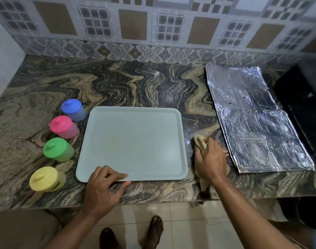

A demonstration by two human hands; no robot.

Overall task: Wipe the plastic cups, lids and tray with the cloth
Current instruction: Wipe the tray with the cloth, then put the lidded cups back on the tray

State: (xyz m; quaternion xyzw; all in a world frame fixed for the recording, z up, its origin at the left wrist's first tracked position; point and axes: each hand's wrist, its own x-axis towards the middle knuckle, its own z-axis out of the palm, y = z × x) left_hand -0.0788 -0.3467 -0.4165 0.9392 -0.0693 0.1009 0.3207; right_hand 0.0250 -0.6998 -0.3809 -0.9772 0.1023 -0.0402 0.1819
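Cloth [201, 146] gripped by right hand [210, 159] (beside tray [135, 141]).

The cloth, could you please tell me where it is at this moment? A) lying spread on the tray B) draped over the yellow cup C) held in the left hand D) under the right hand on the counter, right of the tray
D: the right hand grips the cloth on the counter, right of the tray; the left hand touches the tray's near edge.

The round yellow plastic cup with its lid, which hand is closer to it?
Left. The left hand rests on the pale rectangular tray's near edge, just right of the yellow cup. The right hand is beyond the tray, holding the beige cloth.
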